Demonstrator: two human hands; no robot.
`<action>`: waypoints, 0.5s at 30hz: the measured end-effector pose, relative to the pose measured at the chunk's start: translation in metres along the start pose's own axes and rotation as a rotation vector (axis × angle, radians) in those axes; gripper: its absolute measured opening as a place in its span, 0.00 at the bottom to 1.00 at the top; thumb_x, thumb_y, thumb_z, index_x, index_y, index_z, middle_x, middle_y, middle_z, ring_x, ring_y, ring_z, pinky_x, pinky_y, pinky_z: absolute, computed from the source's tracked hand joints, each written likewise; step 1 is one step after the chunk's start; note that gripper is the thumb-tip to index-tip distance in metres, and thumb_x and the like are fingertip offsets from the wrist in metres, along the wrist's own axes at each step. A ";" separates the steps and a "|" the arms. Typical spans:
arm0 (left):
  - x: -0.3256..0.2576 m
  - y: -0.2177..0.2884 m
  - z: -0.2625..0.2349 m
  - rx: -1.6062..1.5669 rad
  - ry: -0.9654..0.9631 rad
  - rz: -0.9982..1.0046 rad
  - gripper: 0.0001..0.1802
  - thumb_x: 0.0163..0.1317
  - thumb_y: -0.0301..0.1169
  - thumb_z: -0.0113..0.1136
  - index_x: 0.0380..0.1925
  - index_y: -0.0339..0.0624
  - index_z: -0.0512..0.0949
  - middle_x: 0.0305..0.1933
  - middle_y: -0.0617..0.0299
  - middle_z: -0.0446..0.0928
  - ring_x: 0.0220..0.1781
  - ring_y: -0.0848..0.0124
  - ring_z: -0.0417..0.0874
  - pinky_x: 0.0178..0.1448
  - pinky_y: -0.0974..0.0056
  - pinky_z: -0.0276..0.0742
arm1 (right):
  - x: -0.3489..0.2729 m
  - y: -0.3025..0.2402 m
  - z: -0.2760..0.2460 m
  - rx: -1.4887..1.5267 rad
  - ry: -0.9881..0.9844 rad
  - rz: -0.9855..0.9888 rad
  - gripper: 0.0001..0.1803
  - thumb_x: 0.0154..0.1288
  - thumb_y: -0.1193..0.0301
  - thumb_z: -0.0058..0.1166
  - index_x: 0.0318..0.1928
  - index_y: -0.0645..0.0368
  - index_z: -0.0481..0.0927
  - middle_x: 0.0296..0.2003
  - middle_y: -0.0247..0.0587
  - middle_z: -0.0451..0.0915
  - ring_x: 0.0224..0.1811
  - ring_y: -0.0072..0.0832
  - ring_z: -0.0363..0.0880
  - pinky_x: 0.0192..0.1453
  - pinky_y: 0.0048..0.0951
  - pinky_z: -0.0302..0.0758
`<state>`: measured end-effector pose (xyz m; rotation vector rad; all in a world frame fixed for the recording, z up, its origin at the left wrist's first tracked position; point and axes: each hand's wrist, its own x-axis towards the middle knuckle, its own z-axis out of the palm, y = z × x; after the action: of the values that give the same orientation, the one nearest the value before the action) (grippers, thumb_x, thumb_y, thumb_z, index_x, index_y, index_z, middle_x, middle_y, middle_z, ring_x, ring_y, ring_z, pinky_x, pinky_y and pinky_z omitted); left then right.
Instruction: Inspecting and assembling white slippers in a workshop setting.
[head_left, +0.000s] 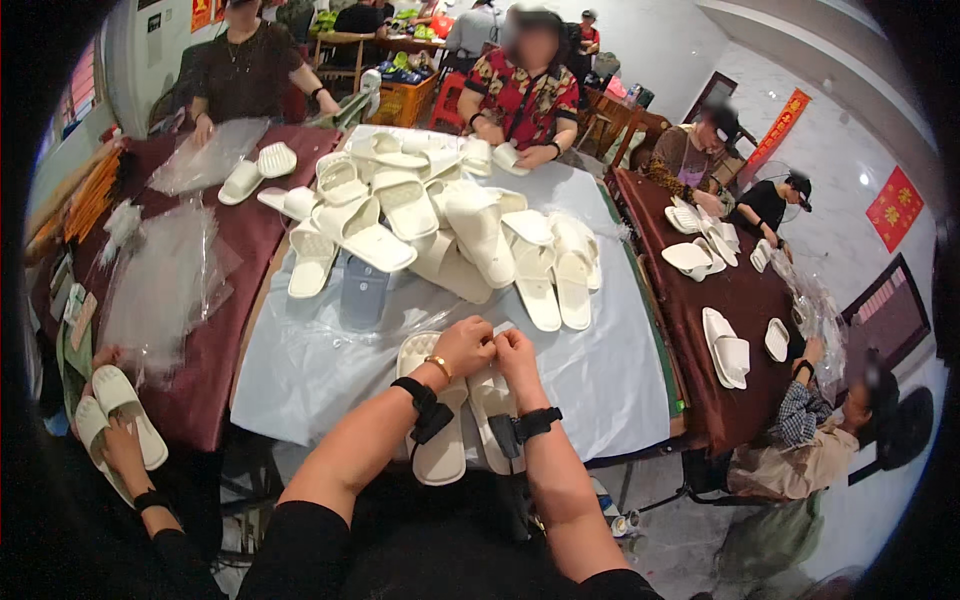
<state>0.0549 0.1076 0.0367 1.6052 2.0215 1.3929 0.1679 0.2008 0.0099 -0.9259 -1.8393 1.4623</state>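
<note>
My left hand and my right hand meet with curled fingers over the front edge of the table, above a pair of white slippers that lie soles down and side by side under my wrists. Both hands pinch something small or thin between them; I cannot tell what it is. Each wrist carries a black strap, and the left also has a gold bracelet. Just beyond my hands rises a big pile of white slippers on the pale grey tablecloth.
A grey slipper lies at the pile's left edge. Clear plastic bags cover the dark red table on the left. Another dark table on the right holds several slippers. People sit around all tables; a co-worker's hand holds slippers at lower left.
</note>
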 end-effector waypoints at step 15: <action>-0.145 0.184 -0.195 0.075 0.971 0.774 0.23 0.66 0.47 0.48 0.45 0.36 0.68 0.51 0.46 0.68 0.50 0.56 0.73 0.57 0.54 0.68 | -0.117 -0.058 -0.023 -0.233 0.036 -0.349 0.05 0.64 0.74 0.52 0.35 0.64 0.76 0.26 0.46 0.77 0.26 0.35 0.75 0.33 0.28 0.72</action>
<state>0.1019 -0.1262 0.2263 2.1137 1.8656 2.8421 0.2451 0.1089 0.0675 -0.6847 -2.0517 1.0306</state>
